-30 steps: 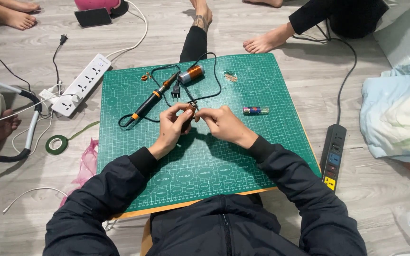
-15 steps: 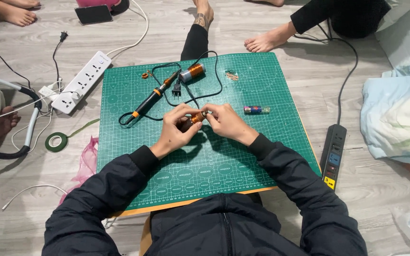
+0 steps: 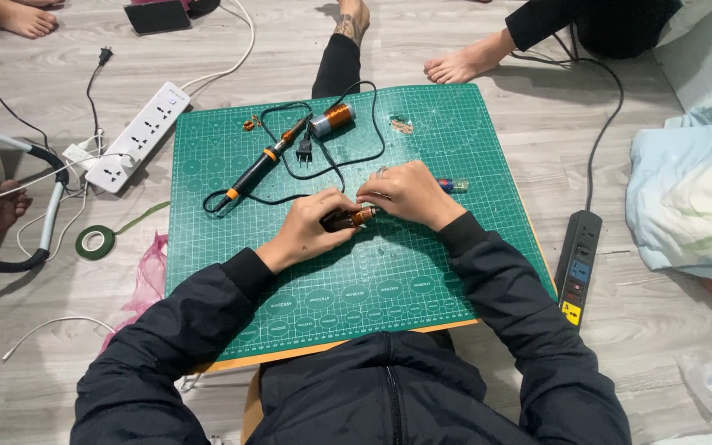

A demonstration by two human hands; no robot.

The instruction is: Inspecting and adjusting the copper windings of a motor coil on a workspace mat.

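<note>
One small dark cylinder with a copper-coloured end point(image 3: 348, 218), pinched between both hands right over the middle of the green gridded cutting mat point(image 3: 422, 272). Left hand point(image 3: 311, 227) wrapped round the dark end, fingers curled tight on it. Right hand point(image 3: 401, 194) gripping the copper end with fingertips pressed together, one ring on a finger. Just peeking out past the right hand: one small blue-and-green cylinder point(image 3: 457, 185), lying flat on the mat.

Further up the mat, one black-and-orange soldering iron point(image 3: 261, 165) lying at a slant, its one black cord point(image 3: 348, 161) looped around with the plug inside the loop. Right by the iron's tip, one spool of copper wire point(image 3: 333, 119). One tiny clear bit point(image 3: 401, 126) near the top edge, too small to tell what exactly.

Off the mat, on the wooden floor: two power strips, one white point(image 3: 138, 136) on the left, one black point(image 3: 578, 268) on the right. One roll of green tape point(image 3: 92, 241) left of the mat, one pink plastic scrap point(image 3: 148, 276) beside it. Pale blue blanket point(image 3: 690, 198) bunched up at far right. Other people's bare feet along the top.
</note>
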